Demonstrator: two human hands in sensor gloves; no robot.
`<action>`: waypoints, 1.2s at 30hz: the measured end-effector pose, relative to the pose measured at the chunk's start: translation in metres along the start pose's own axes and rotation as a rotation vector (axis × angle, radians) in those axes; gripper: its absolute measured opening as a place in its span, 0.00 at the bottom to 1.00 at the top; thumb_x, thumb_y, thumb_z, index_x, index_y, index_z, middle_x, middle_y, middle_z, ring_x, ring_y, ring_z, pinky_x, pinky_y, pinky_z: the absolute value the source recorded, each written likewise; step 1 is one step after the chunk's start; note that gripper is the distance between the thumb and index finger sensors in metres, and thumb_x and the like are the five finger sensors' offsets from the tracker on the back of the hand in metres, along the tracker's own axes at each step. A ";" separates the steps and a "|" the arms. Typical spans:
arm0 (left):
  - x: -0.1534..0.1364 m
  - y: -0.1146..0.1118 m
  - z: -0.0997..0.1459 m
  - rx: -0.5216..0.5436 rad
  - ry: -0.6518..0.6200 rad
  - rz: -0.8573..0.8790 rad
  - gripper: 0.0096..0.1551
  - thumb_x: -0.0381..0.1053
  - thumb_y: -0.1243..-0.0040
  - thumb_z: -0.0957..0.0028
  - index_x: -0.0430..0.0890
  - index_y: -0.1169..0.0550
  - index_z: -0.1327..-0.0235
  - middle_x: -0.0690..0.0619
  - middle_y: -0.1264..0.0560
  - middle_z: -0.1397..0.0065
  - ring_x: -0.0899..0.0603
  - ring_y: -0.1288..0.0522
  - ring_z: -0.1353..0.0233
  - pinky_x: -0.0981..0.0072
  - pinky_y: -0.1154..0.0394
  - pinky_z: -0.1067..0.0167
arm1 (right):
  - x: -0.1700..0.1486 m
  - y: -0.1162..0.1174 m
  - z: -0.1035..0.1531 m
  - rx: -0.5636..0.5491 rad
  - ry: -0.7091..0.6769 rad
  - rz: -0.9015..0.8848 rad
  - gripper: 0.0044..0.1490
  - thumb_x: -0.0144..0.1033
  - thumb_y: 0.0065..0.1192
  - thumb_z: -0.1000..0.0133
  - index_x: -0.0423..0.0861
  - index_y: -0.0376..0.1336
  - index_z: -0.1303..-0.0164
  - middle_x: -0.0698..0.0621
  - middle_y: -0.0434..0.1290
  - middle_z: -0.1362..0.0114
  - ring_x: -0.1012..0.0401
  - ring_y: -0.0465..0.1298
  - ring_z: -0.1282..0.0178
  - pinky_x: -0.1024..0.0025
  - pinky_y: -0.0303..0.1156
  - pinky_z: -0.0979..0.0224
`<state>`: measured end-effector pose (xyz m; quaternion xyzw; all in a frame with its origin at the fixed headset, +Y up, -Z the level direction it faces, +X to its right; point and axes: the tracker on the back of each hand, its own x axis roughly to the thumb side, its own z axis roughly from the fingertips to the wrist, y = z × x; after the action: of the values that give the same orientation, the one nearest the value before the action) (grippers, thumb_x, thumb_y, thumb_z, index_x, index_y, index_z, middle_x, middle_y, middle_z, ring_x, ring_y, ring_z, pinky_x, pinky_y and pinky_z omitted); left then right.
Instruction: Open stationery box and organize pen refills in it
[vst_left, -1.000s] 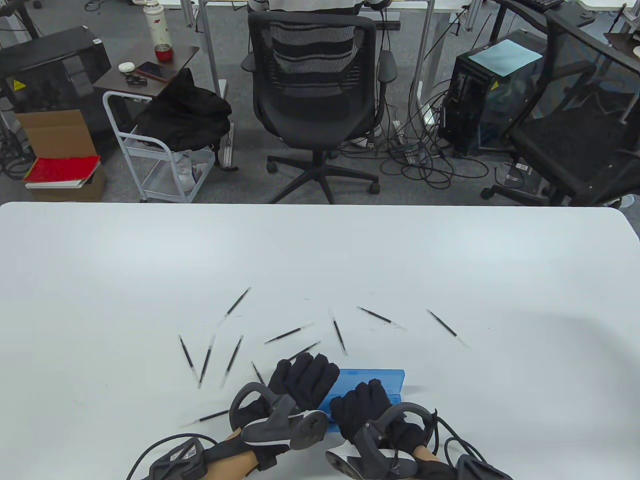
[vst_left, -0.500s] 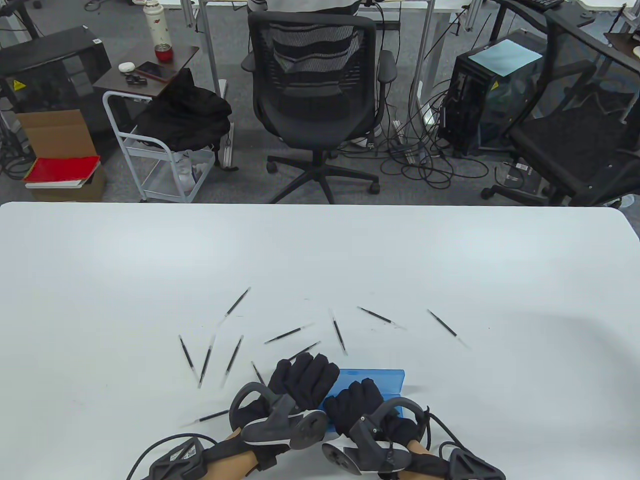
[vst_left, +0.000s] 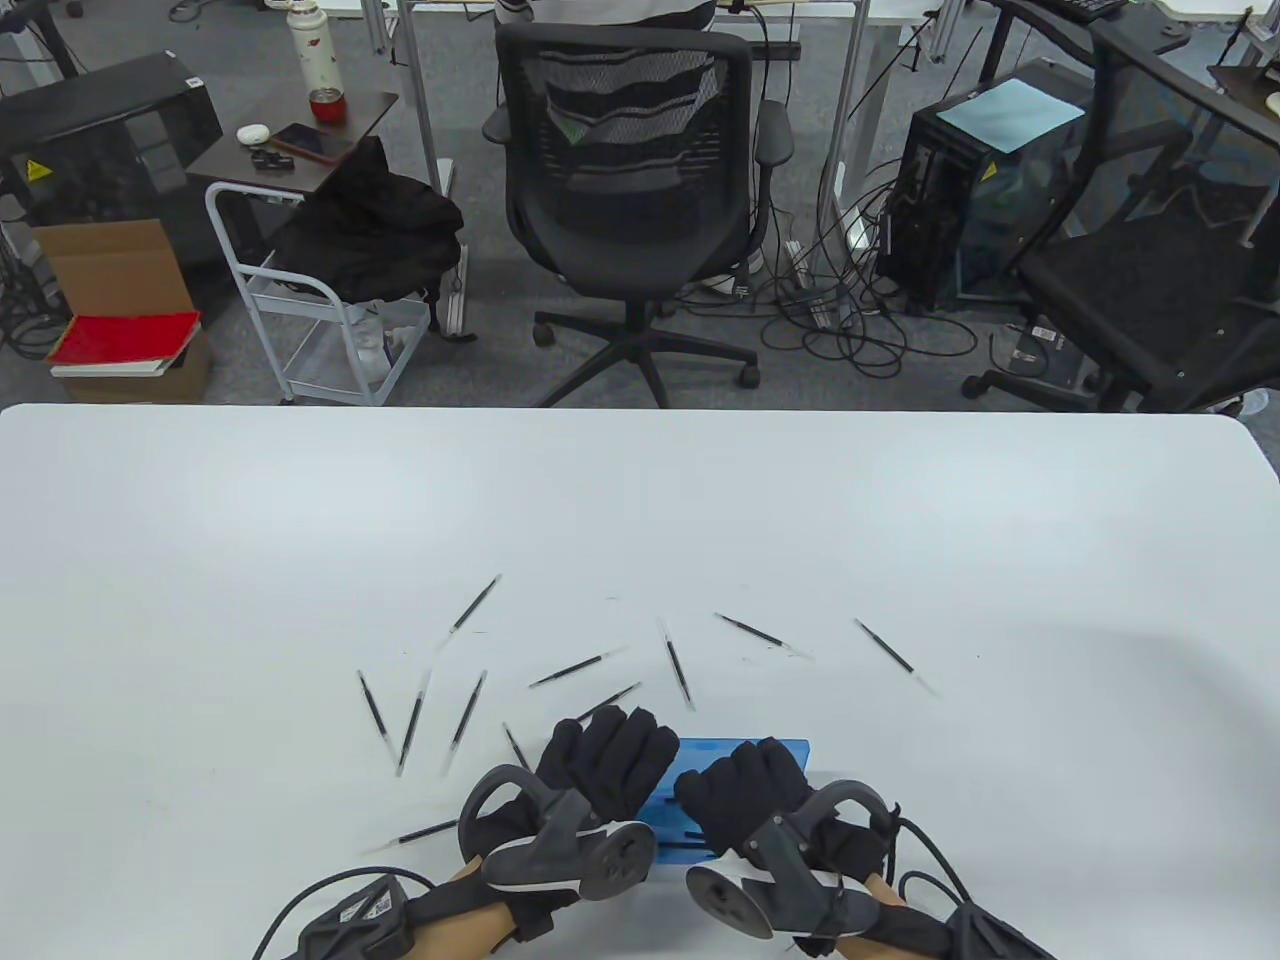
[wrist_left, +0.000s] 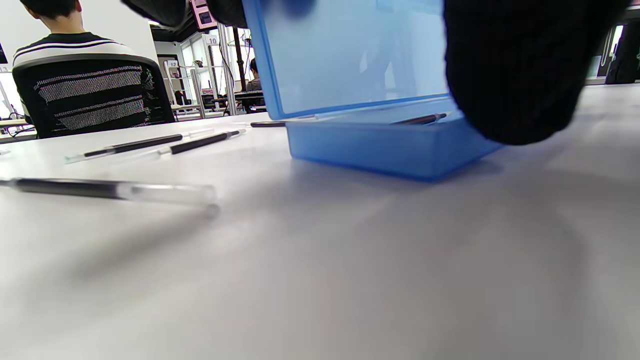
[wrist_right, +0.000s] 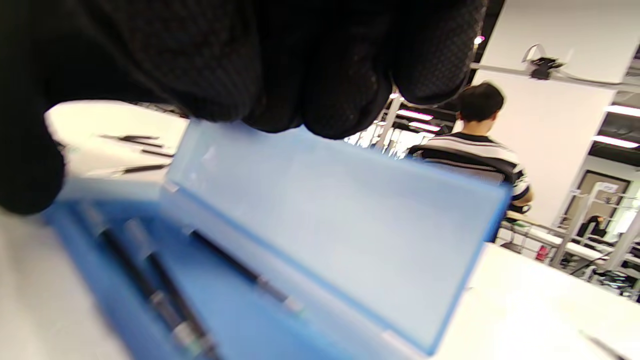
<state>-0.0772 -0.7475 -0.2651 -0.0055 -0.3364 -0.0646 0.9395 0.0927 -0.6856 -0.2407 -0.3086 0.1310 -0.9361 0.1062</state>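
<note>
The blue translucent stationery box (vst_left: 790, 750) sits near the table's front edge with its lid (wrist_left: 350, 55) raised upright. My left hand (vst_left: 610, 745) grips the lid's left end, fingers curled over its top. My right hand (vst_left: 745, 790) hovers over the tray, its fingers (wrist_right: 300, 65) bunched and curled close to the lid's top edge (wrist_right: 340, 230), with nothing visible in them. Three black pen refills (wrist_right: 165, 300) lie inside the tray. Several loose refills (vst_left: 680, 675) are scattered on the white table behind and left of the box; one (wrist_left: 110, 190) lies close by.
More refills lie at the right (vst_left: 885, 645) and far left (vst_left: 475, 605) of the scatter. Beyond the table's far edge (vst_left: 640, 410) stands a black office chair (vst_left: 630, 180) with a person seated behind it.
My right hand has shifted right and slightly forward over the box. The left hand and the raised lid have stayed put.
</note>
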 end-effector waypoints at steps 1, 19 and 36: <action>0.000 0.000 0.000 0.000 0.000 0.000 0.73 0.71 0.35 0.52 0.44 0.63 0.12 0.40 0.61 0.08 0.27 0.53 0.11 0.28 0.46 0.19 | -0.008 -0.004 0.000 -0.009 0.028 0.001 0.33 0.40 0.74 0.48 0.51 0.66 0.31 0.54 0.82 0.38 0.52 0.82 0.38 0.45 0.74 0.25; 0.000 0.000 0.000 0.001 0.000 -0.003 0.73 0.71 0.35 0.52 0.44 0.63 0.12 0.40 0.61 0.08 0.27 0.53 0.11 0.28 0.46 0.19 | -0.161 0.060 -0.036 0.243 0.645 -0.019 0.33 0.40 0.74 0.47 0.49 0.66 0.30 0.52 0.83 0.38 0.51 0.82 0.39 0.44 0.74 0.26; 0.000 0.000 0.001 -0.002 -0.001 -0.003 0.73 0.71 0.35 0.52 0.44 0.63 0.12 0.40 0.61 0.08 0.27 0.53 0.11 0.28 0.46 0.19 | -0.196 0.131 -0.037 0.589 0.796 0.100 0.38 0.41 0.75 0.48 0.49 0.64 0.26 0.49 0.81 0.32 0.47 0.80 0.33 0.42 0.71 0.23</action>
<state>-0.0773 -0.7475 -0.2643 -0.0060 -0.3369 -0.0662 0.9392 0.2398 -0.7480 -0.4177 0.1226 -0.0942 -0.9723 0.1754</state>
